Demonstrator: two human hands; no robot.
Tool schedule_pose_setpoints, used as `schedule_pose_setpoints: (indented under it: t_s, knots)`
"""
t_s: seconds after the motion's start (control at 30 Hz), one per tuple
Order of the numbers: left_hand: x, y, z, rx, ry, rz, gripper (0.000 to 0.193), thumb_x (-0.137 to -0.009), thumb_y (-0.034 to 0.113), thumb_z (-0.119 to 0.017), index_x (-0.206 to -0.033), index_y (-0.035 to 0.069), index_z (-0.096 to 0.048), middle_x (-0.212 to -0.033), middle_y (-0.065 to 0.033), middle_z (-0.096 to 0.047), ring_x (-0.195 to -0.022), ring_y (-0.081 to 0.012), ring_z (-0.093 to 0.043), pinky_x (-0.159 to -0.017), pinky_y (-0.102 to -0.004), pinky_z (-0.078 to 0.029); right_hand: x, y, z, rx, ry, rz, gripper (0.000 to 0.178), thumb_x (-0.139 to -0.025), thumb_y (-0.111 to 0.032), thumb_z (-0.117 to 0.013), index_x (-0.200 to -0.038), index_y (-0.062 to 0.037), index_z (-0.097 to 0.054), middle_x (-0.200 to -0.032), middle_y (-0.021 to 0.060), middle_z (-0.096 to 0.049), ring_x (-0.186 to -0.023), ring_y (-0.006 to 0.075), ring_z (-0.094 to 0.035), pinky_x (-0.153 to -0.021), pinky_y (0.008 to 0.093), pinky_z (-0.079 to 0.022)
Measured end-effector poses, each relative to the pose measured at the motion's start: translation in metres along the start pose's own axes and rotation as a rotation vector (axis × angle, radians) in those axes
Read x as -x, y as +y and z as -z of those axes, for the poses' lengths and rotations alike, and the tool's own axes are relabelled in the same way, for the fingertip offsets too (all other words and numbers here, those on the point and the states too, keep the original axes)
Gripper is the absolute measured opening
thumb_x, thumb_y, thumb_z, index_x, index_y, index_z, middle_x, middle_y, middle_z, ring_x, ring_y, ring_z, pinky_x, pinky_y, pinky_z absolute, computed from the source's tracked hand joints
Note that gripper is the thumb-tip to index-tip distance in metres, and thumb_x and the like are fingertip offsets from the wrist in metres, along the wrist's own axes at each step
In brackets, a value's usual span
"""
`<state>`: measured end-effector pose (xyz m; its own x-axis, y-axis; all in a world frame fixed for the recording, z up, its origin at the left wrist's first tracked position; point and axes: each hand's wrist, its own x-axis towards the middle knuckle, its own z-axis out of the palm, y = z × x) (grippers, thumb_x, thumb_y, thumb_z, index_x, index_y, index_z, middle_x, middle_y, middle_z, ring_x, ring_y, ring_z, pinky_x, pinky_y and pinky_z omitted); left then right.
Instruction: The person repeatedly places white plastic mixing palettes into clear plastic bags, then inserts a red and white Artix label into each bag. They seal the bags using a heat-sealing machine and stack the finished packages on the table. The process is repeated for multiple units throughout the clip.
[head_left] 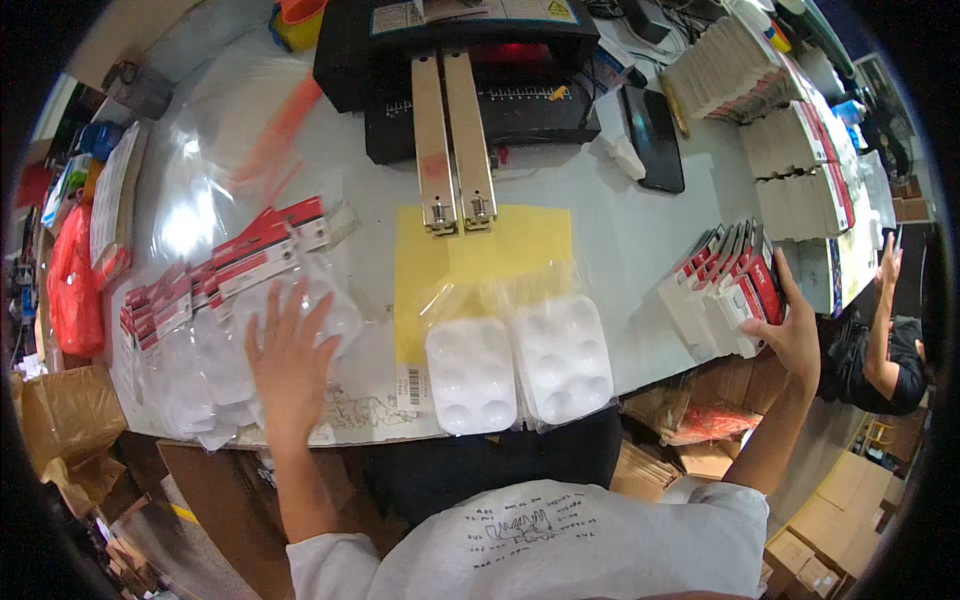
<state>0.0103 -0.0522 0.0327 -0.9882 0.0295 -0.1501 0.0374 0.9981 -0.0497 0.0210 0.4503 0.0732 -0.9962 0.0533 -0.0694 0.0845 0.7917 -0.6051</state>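
Bare tabletop between the yellow sheet and right-hand card stack leaves passing room. 2 bagged palettes and 2 metal bars obstruct the middle.

The trays are white, the sheet yellow, the machine black (its rails silvery), the cards red-and-white.
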Motion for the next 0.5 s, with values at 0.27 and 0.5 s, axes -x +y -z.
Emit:
schedule_pose_setpoints:
  t_s: [0.27,0.5]
  knots:
    - [0.019,0.062,-0.067,0.658,0.231,0.084,0.02,-0.078,0.023,-0.067,-0.085,0.006,-0.058,-0.107,-0.009,-0.055,-0.101,-0.027,-0.049,-0.088,-0.0404,-0.033,-0.005,-0.01,0.003,-0.12,0.088,-0.118,0.077,-0.059,-0.014,-0.082,-0.124,0.0059,-0.048,-0.098,0.008,-0.063,-0.086,0.011,-0.057,-0.079,0.0257,-0.047]
    - [0.022,0.072,-0.044,0.874,0.524,0.051,0.017,-0.076,0.013,-0.068,-0.082,0.003,-0.056,-0.098,-0.0096,-0.058,-0.096,-0.0278,-0.052,-0.087,-0.0379,-0.039,0.002,-0.095,-0.041,-0.136,0.235,0.021,0.046,-0.067,-0.005,-0.076,-0.109,0.0003,-0.059,-0.09,0.0085,-0.067,-0.08,0.0156,-0.063,-0.074,0.0276,-0.05]
